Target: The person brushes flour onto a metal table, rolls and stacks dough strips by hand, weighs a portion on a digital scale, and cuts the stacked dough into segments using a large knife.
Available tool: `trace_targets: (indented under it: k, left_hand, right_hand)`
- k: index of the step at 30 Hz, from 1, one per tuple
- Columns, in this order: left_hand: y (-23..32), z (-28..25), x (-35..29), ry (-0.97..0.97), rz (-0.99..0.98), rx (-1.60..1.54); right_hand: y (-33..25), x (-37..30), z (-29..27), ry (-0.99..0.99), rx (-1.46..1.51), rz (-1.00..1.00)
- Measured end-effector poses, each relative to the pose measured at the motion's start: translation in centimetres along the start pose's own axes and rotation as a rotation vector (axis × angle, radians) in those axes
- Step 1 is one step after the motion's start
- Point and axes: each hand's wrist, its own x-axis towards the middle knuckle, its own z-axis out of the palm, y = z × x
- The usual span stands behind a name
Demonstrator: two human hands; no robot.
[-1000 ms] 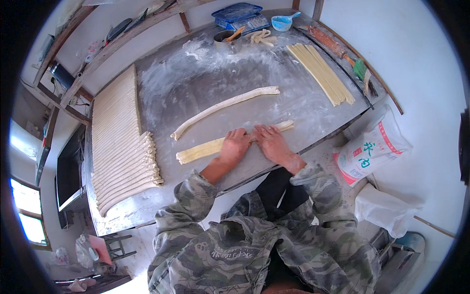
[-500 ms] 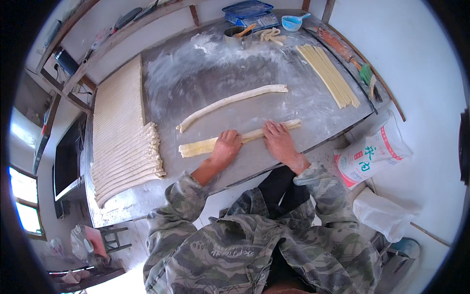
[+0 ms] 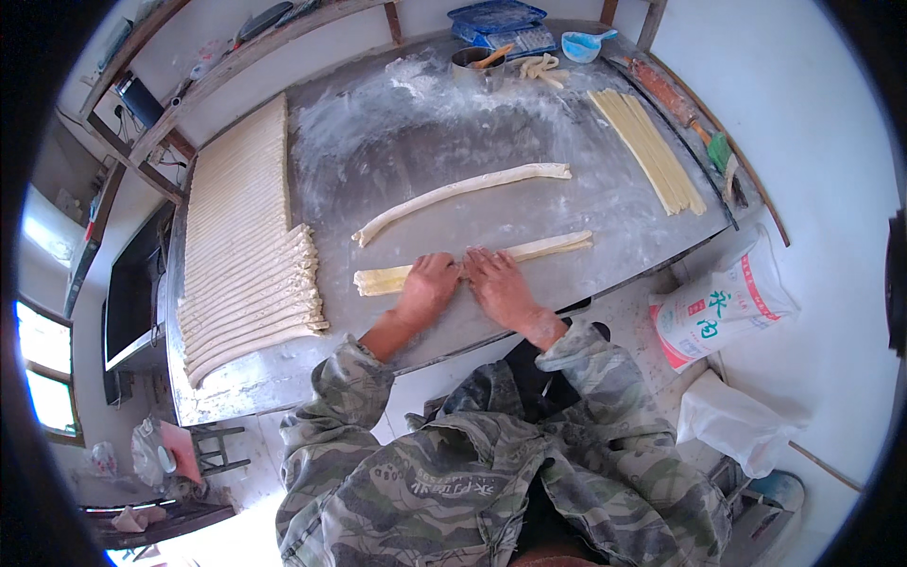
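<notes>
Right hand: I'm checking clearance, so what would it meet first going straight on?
Past the dough strip beneath it, the right hand would probably meet the curved dough rope first, though its height is hard to judge; the left hand is close.

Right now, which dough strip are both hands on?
The near middle strip: the left hand and right hand are on it. The curved roll just beyond, the flat strips at right and the rows at left lie untouched.

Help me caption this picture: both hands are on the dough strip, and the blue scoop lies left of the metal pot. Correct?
Not quite: the head view shows the blue scoop right of the metal pot. The left hand and right hand are on the dough strip.
</notes>
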Motion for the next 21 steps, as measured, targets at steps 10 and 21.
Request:
trace_targets:
  k: [10,21]
  left_hand:
    - [-2.2,-1.6,-3.1,-0.034,-0.028,0.087]
    - [-2.9,-5.2,-6.9,-0.021,-0.113,0.134]
  right_hand:
    - [-3.4,1.4,1.5,-0.01,0.002,-0.023]
    - [-5.1,2.3,2.7,-0.003,0.018,-0.132]
